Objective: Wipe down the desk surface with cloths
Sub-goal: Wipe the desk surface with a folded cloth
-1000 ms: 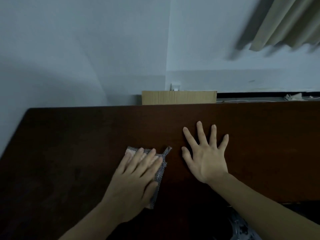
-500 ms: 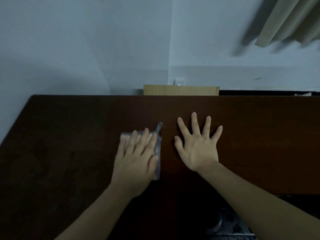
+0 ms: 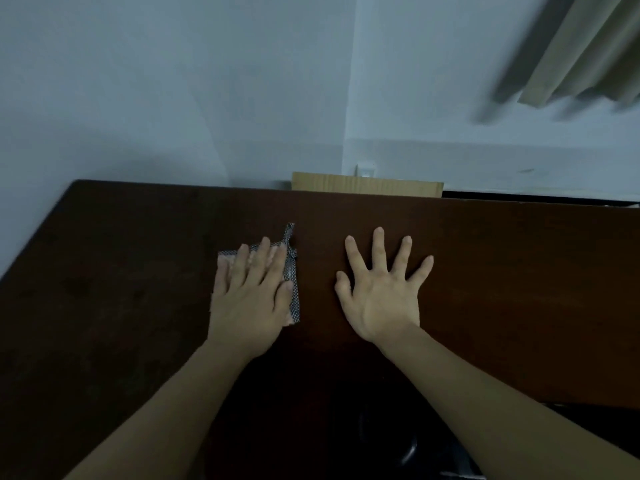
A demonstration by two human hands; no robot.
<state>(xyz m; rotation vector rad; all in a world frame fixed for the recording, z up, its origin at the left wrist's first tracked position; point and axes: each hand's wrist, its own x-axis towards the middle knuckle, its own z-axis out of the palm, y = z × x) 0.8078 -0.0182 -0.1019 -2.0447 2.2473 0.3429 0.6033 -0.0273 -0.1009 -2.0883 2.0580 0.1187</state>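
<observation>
My left hand [image 3: 251, 292] lies flat on the cloth [image 3: 292, 271], fingers straight and close together, pressing it onto the desk [image 3: 519, 289] a little left of the middle; a strip of its checked edge shows past my thumb side and a corner pokes out beyond my fingertips. My right hand [image 3: 379, 292] is just beside it, apart from the cloth, palm down with the fingers spread wide on the bare wood, holding nothing. To wipe well I judge I should keep even weight through the whole palm so the cloth slides instead of bunching, work in overlapping passes out to the far edge and the left corner, and let the right hand steady me. The loose corner could fold under, so I would flatten it first. The desk top is dark brown wood, dimly lit. Behind its far edge stand a piece of cardboard [image 3: 367, 186] and pale walls [image 3: 173, 81] meeting in a corner, with a curtain [image 3: 588, 46] hanging at the upper right.
</observation>
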